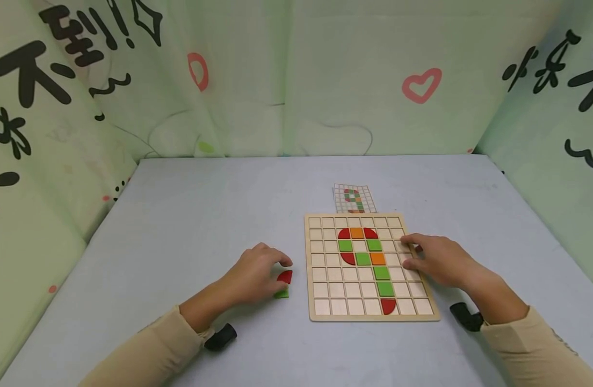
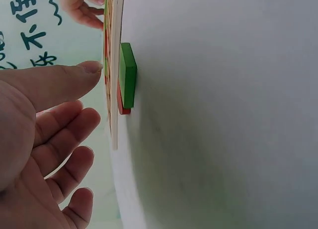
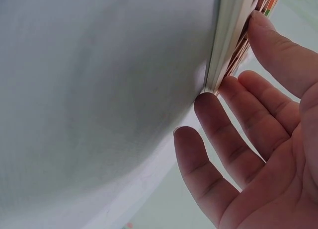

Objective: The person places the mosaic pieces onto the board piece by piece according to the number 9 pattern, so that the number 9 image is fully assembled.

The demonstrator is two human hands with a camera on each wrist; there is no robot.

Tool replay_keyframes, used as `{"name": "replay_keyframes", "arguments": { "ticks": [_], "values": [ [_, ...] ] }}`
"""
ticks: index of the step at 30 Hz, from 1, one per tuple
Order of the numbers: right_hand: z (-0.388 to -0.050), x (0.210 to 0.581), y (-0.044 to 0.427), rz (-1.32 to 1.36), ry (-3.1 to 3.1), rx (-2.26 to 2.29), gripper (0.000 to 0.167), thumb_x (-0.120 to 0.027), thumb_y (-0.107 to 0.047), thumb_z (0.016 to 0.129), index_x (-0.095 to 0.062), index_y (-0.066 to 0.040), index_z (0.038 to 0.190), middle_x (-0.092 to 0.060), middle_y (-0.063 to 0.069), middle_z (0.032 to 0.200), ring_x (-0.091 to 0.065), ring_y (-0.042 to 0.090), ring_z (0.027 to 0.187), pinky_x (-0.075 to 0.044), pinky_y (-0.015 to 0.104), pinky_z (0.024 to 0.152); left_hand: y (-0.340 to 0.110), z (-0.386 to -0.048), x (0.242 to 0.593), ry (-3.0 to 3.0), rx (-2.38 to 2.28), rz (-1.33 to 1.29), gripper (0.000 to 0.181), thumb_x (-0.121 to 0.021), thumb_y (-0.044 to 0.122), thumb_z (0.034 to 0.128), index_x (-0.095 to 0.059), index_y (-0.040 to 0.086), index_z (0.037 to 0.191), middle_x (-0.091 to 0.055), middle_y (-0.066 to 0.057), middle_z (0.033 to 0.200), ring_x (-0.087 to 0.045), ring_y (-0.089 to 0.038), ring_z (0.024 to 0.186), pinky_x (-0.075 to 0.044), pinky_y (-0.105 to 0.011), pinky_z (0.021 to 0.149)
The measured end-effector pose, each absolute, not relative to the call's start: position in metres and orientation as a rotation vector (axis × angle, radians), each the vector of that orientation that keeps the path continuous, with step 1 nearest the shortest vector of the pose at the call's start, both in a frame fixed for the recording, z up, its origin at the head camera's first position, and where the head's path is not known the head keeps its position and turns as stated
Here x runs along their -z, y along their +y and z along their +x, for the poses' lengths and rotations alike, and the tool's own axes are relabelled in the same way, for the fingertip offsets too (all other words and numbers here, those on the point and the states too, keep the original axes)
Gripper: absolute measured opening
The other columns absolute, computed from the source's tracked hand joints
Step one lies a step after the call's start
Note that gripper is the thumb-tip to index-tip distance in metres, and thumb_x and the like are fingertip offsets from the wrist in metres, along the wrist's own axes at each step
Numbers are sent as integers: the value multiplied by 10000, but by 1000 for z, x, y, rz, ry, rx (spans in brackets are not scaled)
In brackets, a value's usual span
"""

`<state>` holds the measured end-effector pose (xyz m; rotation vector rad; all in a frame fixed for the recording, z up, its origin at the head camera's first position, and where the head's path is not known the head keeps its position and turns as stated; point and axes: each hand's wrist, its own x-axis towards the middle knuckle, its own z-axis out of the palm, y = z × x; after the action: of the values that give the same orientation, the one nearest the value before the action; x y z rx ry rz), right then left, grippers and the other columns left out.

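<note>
A wooden grid board lies on the table with red, orange and green tiles set in several of its squares. Left of it lie a loose red tile and a green tile. My left hand hovers by these two, its fingers loosely bent; in the left wrist view nothing sits between thumb and fingers, and the green tile partly hides the red one. My right hand rests at the board's right edge, thumb over the squares, fingers fairly straight along the side.
A paper card printed with a coloured grid pattern lies behind the board, its lower end hidden by the board's far edge. Pale green curtains with hearts and black lettering surround the white table. Both wrists carry black devices.
</note>
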<state>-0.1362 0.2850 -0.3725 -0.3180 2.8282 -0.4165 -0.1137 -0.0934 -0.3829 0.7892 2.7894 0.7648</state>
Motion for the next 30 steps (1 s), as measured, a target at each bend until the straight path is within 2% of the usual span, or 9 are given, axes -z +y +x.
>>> {"name": "replay_keyframes", "arguments": {
  "ticks": [11,21,30],
  "values": [
    [-136,373,285,-321,2824,409,615,-758,-284,894,-538,40,1368,-628,264,1178,-572,435,1063,-477,569,863,-100,-123,390,2776,-721,699,304,-827,173,825,-732,108,1106,-690,34,1039,-544,-202,1013,-446,-394,875],
    [-136,373,285,-335,2831,416,608,-754,-285,896,-544,45,1362,-640,245,1155,-581,419,1039,-482,557,848,-99,-126,388,2761,-713,712,267,-821,142,824,-729,106,1073,-691,40,1013,-545,-212,1024,-432,-424,896],
    [-136,373,284,-322,2829,409,612,-756,-285,896,-541,39,1368,-630,260,1181,-573,428,1054,-477,571,867,-102,-120,387,2695,-708,785,126,-814,123,819,-729,183,891,-651,152,834,-522,-125,901,-426,-357,804]
  ]
}}
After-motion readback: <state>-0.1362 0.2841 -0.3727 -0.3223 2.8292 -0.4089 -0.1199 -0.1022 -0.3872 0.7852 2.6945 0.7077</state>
